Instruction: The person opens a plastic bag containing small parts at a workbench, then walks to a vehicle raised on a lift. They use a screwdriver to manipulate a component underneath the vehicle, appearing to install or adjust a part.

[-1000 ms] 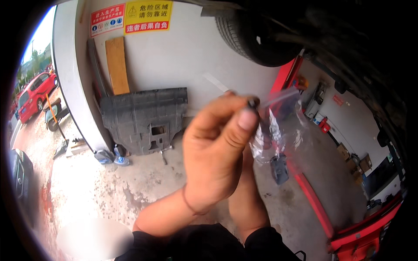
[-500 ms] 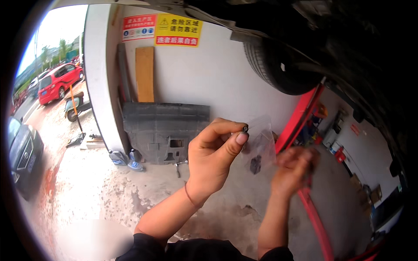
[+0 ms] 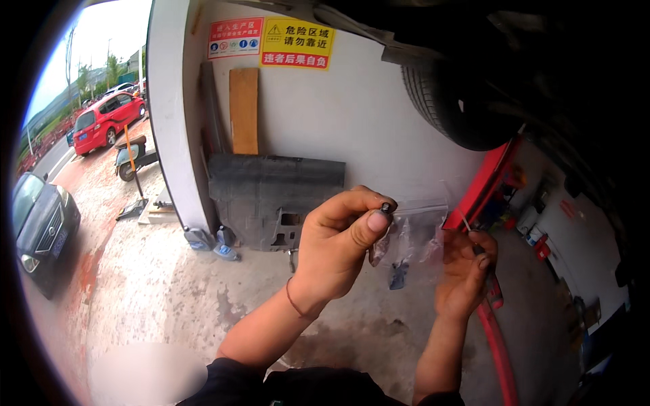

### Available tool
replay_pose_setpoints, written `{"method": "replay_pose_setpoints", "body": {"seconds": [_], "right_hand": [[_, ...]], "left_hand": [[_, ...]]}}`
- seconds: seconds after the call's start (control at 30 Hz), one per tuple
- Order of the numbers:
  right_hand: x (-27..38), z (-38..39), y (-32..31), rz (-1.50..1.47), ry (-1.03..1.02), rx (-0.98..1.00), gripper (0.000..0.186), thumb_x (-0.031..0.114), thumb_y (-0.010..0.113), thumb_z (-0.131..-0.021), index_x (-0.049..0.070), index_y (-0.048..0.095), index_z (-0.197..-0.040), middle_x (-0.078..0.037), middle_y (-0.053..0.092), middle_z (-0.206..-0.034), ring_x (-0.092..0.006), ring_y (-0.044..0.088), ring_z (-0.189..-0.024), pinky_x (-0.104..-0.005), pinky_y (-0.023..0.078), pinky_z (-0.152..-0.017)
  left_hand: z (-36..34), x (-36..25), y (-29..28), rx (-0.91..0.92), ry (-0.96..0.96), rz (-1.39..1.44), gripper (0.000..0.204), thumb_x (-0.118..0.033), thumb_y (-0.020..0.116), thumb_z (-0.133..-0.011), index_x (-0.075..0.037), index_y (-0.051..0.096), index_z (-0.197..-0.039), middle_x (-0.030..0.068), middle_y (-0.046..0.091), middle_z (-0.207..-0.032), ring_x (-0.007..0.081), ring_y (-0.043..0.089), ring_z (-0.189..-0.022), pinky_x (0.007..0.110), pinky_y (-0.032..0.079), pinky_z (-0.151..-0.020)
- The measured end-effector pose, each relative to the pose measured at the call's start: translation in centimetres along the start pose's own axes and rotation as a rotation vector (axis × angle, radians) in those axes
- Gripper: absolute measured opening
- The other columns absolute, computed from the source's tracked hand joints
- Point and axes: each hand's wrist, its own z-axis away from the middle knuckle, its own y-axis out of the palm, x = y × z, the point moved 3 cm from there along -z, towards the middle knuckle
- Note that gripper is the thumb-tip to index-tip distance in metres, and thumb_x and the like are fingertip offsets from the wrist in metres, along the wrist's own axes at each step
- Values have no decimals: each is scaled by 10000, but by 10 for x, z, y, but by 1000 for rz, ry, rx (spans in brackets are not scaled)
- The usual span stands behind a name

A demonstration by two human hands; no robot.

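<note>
My left hand (image 3: 338, 250) pinches a small black piece (image 3: 386, 207) between thumb and forefinger, along with the top of a clear zip bag (image 3: 416, 227). A dark grey item (image 3: 397, 274) shows through the bag's lower part. Right of the bag, my right hand (image 3: 464, 277) is closed on a thin-shafted screwdriver (image 3: 479, 249), its metal tip pointing up and left and what looks like a red-and-black handle end showing below the fingers.
A raised car's tyre (image 3: 440, 105) hangs above, beside a red lift post (image 3: 479, 183). A black undertray (image 3: 271, 176) and wooden board (image 3: 244, 108) lean on the wall, with jugs (image 3: 200, 237) below. Outside stand a dark car (image 3: 44, 227), red car (image 3: 108, 122) and scooter (image 3: 128, 162).
My right hand has come out from behind the left one, moved right and now shows a screwdriver in it. The left still pinches the black piece. The view has shifted, showing more outside.
</note>
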Motion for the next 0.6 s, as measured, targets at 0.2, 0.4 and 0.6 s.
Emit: {"method": "replay_pose_setpoints", "body": {"seconds": [0.2, 0.4, 0.6], "right_hand": [[33, -33, 34, 5, -96, 190, 365, 208, 706, -892, 77, 442, -1108, -195, 645, -1001, -241, 643, -807, -365, 538, -676], [68, -44, 38, 9, -87, 78, 326, 85, 705, -869, 57, 464, -1086, -135, 600, -927, -187, 584, -740, -336, 519, -664], [132, -88, 24, 264, -369, -54, 225, 111, 588, -926, 9, 465, -1084, -88, 572, -745, -139, 544, -586, -257, 459, -524]], "left_hand": [[-27, -22, 26, 70, 24, -32, 189, -120, 702, -920, 7, 671, -1056, 57, 645, -922, 127, 594, -735, 257, 479, -597], [-51, -32, 68, 134, -62, -27, 225, -142, 714, -915, 0, 677, -1086, 40, 672, -909, 92, 592, -781, 225, 478, -637], [-65, -53, 100, 174, 9, -122, 221, -114, 703, -918, 14, 671, -1095, 50, 667, -857, 81, 553, -613, 222, 461, -543]]}}
